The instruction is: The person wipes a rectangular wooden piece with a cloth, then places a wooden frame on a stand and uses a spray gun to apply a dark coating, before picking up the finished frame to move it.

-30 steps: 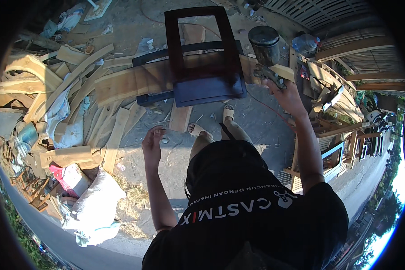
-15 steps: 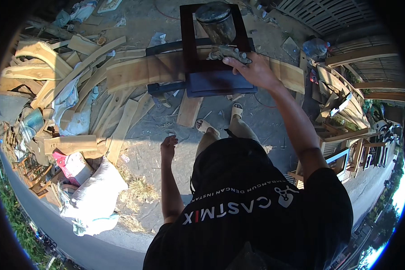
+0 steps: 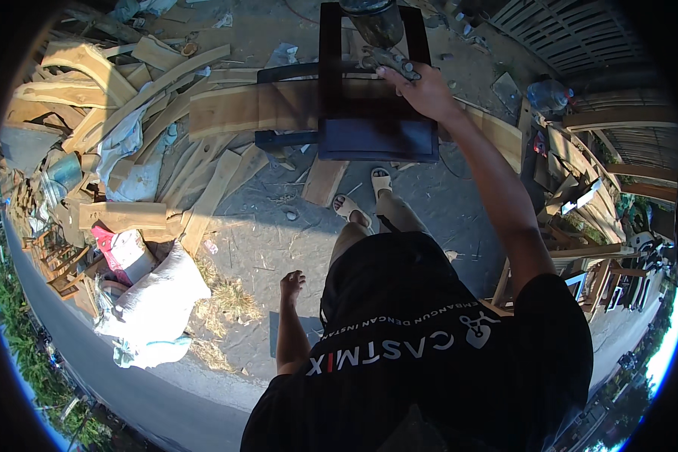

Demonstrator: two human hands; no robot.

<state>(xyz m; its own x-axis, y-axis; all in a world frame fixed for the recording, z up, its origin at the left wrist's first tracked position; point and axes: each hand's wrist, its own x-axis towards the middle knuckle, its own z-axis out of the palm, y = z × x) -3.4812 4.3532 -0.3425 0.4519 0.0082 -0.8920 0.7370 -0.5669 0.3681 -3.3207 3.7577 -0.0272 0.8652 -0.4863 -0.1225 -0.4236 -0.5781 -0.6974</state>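
My right hand (image 3: 429, 92) is closed around a metal spray gun (image 3: 390, 62), its arm stretched forward. A dark, stained cylindrical cup (image 3: 377, 24) sits at the gun's far side, partly cut off by the picture's top edge. Under the gun is a dark brown wooden frame (image 3: 331, 75) with a glossy dark panel (image 3: 377, 140) at its near end. It rests across a long pale plank (image 3: 237, 111) with dark stains. My left hand (image 3: 292, 285) hangs low beside my body, fingers loosely curled and slightly apart, with nothing visible in it.
Curved wood offcuts (image 3: 87, 68) are piled at the left. Nearer lie a large white sack (image 3: 162, 294) and a loose board (image 3: 123, 216). A short board (image 3: 324, 183) is on the ground by my feet. At the right stand a clear plastic jug (image 3: 548, 96) and more timber (image 3: 572, 162).
The spray gun and my right hand have shifted up and slightly right in the picture. My left hand has dropped lower. The whole view has tilted a little, and my feet have stepped slightly.
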